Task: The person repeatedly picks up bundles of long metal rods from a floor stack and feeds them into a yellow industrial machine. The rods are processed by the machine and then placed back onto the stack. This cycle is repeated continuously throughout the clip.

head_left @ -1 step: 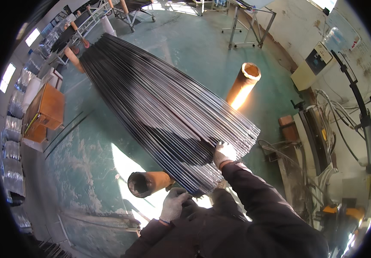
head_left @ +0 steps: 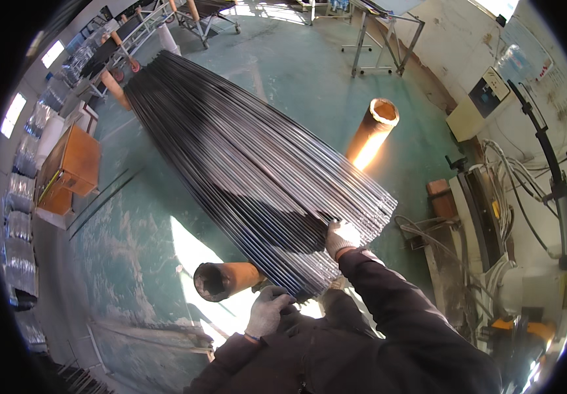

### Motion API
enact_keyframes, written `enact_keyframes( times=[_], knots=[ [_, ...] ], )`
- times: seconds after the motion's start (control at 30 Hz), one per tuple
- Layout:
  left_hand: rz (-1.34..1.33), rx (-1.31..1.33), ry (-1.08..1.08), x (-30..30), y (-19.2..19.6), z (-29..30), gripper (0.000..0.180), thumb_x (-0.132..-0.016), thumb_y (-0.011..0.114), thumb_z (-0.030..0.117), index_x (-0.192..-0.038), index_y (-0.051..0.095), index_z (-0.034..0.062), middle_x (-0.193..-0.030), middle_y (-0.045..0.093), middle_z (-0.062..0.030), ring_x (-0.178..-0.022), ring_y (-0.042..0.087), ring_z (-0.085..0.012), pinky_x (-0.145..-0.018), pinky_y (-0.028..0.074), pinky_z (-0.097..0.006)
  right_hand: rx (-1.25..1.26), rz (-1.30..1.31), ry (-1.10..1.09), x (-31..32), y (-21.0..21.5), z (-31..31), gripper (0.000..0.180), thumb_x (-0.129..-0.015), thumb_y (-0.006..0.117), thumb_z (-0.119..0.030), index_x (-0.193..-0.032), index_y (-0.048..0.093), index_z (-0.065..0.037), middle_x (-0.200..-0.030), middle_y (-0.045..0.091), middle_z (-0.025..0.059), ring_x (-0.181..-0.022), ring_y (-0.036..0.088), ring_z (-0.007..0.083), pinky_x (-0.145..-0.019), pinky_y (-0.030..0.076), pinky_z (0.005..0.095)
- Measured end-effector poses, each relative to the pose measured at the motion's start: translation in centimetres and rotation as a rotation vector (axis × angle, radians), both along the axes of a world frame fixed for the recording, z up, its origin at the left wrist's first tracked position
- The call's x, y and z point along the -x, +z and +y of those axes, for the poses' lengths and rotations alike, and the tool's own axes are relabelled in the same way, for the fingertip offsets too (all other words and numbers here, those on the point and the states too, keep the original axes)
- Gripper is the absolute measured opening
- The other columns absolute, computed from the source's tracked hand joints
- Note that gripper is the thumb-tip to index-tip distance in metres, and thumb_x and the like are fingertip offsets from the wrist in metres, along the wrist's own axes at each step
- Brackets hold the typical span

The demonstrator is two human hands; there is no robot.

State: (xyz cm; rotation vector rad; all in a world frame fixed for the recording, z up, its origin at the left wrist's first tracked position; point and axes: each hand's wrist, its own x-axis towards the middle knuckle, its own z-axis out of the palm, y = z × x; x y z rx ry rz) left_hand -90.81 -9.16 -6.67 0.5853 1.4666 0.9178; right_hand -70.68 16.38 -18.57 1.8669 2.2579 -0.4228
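Note:
A wide layer of long, thin black rods (head_left: 231, 151) stretches from the far left toward me, its near ends shining in sunlight. My right hand (head_left: 342, 238), in a pale knitted glove, rests near those ends with its fingers bent down onto the rods. My left hand (head_left: 267, 312), gloved too, is at the near left corner of the layer. Its fingers are curled against the rod ends, and what lies within them is hidden. Two brown tubes flank the near end: an upright-leaning tube (head_left: 374, 128) on the right and an open-mouthed tube (head_left: 227, 281) on the left.
An orange-brown wooden cabinet (head_left: 73, 161) stands left, near two loose rods (head_left: 103, 200) on the green floor. Metal-framed table legs (head_left: 395, 49) are at the far right. Cables (head_left: 506, 177) and machinery line the right wall. Another brown tube (head_left: 114, 88) is at the far end.

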Motion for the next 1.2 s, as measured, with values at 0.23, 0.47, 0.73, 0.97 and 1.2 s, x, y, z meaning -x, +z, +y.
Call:
enact_keyframes(
  times=[0.23, 0.47, 0.73, 0.97, 1.2],
  knots=[
    [0.271, -0.213, -0.114, -5.0, 1.8, 2.4, 0.021, -0.101, 0.073, 0.005, -0.119, 0.073, -0.0063, -0.114, 0.073, -0.0164, -0.093, 0.080, -0.0219, -0.082, 0.066, -0.032, 0.297, 0.135, 0.164, -1.2, 2.2, 3.3, 0.038, -0.095, 0.080, -0.041, -0.113, 0.086, -0.008, -0.109, 0.084, 0.0230, -0.106, 0.082, 0.0418, -0.094, 0.064, 0.0515],
    [0.051, 0.048, 0.188, -8.9, 0.0, 2.4, 0.018, -0.097, 0.074, 0.002, -0.112, 0.082, 0.0030, -0.121, 0.070, -0.0175, -0.102, 0.080, -0.0266, -0.088, 0.067, -0.035, 0.337, 0.205, 0.098, -0.4, 2.3, 3.4, 0.039, -0.091, 0.083, -0.035, -0.116, 0.086, -0.004, -0.116, 0.083, 0.0255, -0.115, 0.080, 0.0411, -0.098, 0.064, 0.0503],
    [0.153, -0.043, 0.192, -11.0, -0.2, 0.6, 0.017, -0.097, 0.074, 0.006, -0.110, 0.085, 0.0073, -0.121, 0.071, -0.0166, -0.103, 0.079, -0.0286, -0.090, 0.067, -0.036, 0.646, 0.465, 0.045, -1.3, 1.3, 4.8, 0.044, -0.079, 0.084, -0.027, -0.112, 0.084, 0.003, -0.104, 0.084, 0.0219, -0.099, 0.082, 0.0304, -0.090, 0.064, 0.0396],
    [-0.206, 0.106, 0.412, -9.7, 1.8, 3.0, 0.027, -0.103, 0.071, 0.010, -0.127, 0.069, -0.0016, -0.110, 0.077, -0.0145, -0.096, 0.079, -0.0247, -0.087, 0.068, -0.036, 0.790, 0.810, -0.264, -2.2, 0.3, 4.2, 0.050, -0.088, 0.094, -0.019, -0.129, 0.078, 0.006, -0.096, 0.082, 0.0162, -0.081, 0.079, 0.0229, -0.079, 0.066, 0.0375],
    [-0.231, 0.124, 0.290, -7.8, 3.1, 4.7, 0.032, -0.105, 0.068, 0.012, -0.130, 0.061, -0.0075, -0.110, 0.078, -0.0186, -0.095, 0.080, -0.0270, -0.085, 0.067, -0.037, 0.381, 0.452, 0.051, -2.0, 4.1, 2.9, 0.049, -0.106, 0.076, -0.043, -0.125, 0.078, 0.003, -0.115, 0.079, 0.0308, -0.112, 0.076, 0.0497, -0.095, 0.059, 0.0538]
  ],
)
